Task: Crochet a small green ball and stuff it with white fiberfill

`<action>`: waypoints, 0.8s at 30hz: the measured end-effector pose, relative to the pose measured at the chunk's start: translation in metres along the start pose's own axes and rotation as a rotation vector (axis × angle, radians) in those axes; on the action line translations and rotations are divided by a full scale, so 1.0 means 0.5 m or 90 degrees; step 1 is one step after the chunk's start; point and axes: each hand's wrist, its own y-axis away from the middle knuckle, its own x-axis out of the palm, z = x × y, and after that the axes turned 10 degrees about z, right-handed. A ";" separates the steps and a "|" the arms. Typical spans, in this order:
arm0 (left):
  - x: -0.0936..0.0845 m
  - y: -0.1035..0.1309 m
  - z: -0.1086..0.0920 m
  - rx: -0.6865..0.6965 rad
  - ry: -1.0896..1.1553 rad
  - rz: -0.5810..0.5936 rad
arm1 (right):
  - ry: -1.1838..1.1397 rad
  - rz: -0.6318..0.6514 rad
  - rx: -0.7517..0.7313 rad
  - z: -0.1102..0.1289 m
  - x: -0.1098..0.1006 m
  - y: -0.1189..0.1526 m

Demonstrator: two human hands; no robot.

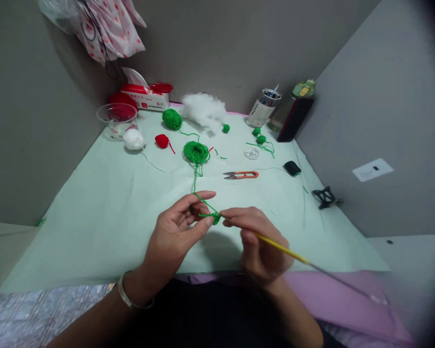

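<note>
Between the thumb and fingers of my left hand [177,227] is a small piece of green crochet work [216,219]. A strand of green yarn runs over my left index finger and back to a loose green yarn coil [196,152]. My right hand [264,241] grips a crochet hook [282,248] with a yellow handle, its bare metal end pointing down to the right. The hook's tip meets the green piece near my right fingertips; the exact stitch is too small to make out.
Orange thread snips [241,175] lie beyond my hands. Farther back are a green yarn ball [172,119], a red yarn ball [162,141], white yarn [134,139], white stuffing [203,110], a plastic tub [116,113], a pen can [264,108] and a bottle [290,108]. Grey partitions enclose the table.
</note>
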 end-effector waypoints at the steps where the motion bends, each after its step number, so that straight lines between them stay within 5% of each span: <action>1: -0.001 0.000 -0.001 0.002 -0.001 0.004 | -0.039 -0.020 0.020 0.001 0.001 0.000; 8: -0.003 0.003 -0.005 0.005 0.007 0.031 | -0.294 -0.067 0.108 0.001 0.009 -0.009; 19: -0.001 0.002 0.006 0.038 -0.059 -0.014 | -0.021 0.044 -0.003 0.010 -0.009 -0.012; 24: 0.003 0.004 0.006 0.055 -0.090 -0.029 | 0.046 0.020 -0.055 0.007 0.001 -0.009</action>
